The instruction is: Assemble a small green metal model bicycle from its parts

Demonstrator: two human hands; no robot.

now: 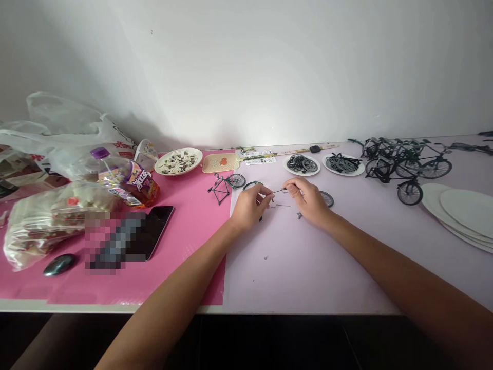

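Note:
Between my two hands a thin dark rod is held above the light mat. My left hand pinches its left end, and my right hand pinches the right end. A small wheel lies beside my right hand, partly hidden by it, with a small grey part just below. Behind my left hand shows a green curved piece. A miniature bicycle frame with one wheel rests to the left. Tiny bits, one of them a small metal piece, lie nearer the front edge.
Plates of small black parts and a plate of pale pieces stand along the wall. Finished-looking miniature bicycles and stacked white plates are right. A bottle, phone, mouse and bags occupy the left.

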